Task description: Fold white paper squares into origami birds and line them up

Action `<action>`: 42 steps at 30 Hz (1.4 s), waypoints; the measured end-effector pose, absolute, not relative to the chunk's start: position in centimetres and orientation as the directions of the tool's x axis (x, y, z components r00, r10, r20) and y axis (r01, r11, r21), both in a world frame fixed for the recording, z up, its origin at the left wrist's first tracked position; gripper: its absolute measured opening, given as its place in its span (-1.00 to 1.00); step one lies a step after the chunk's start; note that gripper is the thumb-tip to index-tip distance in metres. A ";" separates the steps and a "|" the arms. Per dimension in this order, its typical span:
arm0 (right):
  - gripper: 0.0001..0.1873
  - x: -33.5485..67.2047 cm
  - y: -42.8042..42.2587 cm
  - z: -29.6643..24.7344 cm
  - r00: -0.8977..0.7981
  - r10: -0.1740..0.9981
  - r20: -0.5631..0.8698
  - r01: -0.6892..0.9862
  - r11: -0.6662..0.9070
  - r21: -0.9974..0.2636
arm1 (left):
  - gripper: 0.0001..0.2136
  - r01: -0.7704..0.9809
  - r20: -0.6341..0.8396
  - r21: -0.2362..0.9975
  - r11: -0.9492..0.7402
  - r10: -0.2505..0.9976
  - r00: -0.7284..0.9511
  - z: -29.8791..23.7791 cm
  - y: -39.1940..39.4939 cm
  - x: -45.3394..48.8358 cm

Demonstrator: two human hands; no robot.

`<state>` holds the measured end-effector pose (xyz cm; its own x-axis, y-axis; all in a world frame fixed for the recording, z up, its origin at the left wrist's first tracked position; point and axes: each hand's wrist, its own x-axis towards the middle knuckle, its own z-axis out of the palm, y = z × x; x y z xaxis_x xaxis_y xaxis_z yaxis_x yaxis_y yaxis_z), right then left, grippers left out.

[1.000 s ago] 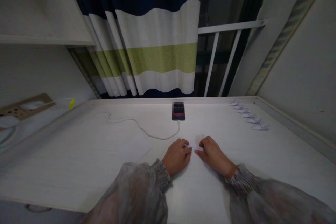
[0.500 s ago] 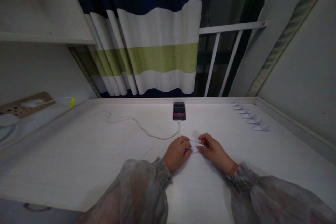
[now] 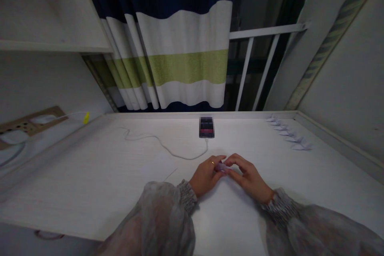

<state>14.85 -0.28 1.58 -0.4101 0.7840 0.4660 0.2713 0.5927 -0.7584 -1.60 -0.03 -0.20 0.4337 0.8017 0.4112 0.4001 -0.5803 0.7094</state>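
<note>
Between my two hands, just above or on the white desk, is a small folded piece of white paper [image 3: 221, 167], mostly covered by fingers. My left hand [image 3: 206, 174] pinches its left side, thumb below and fingers above; a ring shows on one finger. My right hand [image 3: 246, 176] closes thumb and fingertips on the paper's right end. To the left lies a flat sheet of white paper [image 3: 159, 164], faint against the desk. Several folded paper pieces [image 3: 289, 134] with pointed tips stand in a slanting row at the back right.
A phone [image 3: 207, 127] with a blurred screen lies near the desk's back edge, a white cable [image 3: 168, 150] running from it to the left. On the left wall sits a power strip [image 3: 33, 122] with plugs. A striped curtain [image 3: 186, 64] hangs behind the desk [image 3: 90, 192].
My hands have drawn closer together, and less of the folded paper shows between them. The fingers now press it into a narrower shape. The view has shifted slightly.
</note>
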 end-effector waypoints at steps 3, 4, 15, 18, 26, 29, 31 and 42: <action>-0.82 14.8 -0.8 1.9 -0.462 0.728 0.507 0.161 0.631 -0.758 | -0.80 0.304 0.431 0.782 -0.544 0.824 0.368 -0.1 0.1 -1.5; -0.77 14.8 -0.9 2.0 -0.458 0.718 0.525 0.143 0.642 -0.753 | -0.85 0.244 0.418 0.829 -0.503 0.848 0.327 0.0 0.1 -1.5; -0.83 14.7 -0.3 1.4 -0.395 0.697 0.598 0.374 0.717 -0.588 | -0.78 -0.315 0.114 0.948 -0.050 0.976 0.188 1.0 0.7 -1.3; -0.89 14.5 -0.5 1.3 -0.433 0.676 0.597 0.376 0.737 -0.562 | -0.78 -0.305 0.142 0.950 -0.069 0.965 0.221 0.8 0.6 -1.2; -0.84 15.7 0.3 1.0 -0.537 0.477 0.695 0.542 0.827 -0.149 | -0.86 0.211 0.481 0.817 -0.537 0.835 0.266 0.5 1.0 -2.8; -0.84 15.8 0.6 0.9 -0.604 0.454 0.655 0.562 0.825 -0.054 | -0.92 0.391 0.578 0.556 -0.733 0.679 0.452 0.4 1.3 -3.6; -0.82 15.5 0.6 0.8 -0.640 0.464 0.612 0.574 0.819 -0.020 | -0.92 0.464 0.556 0.419 -0.780 0.625 0.548 0.3 1.4 -3.8; -0.79 15.5 0.7 -0.2 -0.717 0.561 0.413 0.545 0.821 -0.169 | -0.74 0.444 0.303 0.505 -0.740 0.634 0.711 0.1 1.6 -4.5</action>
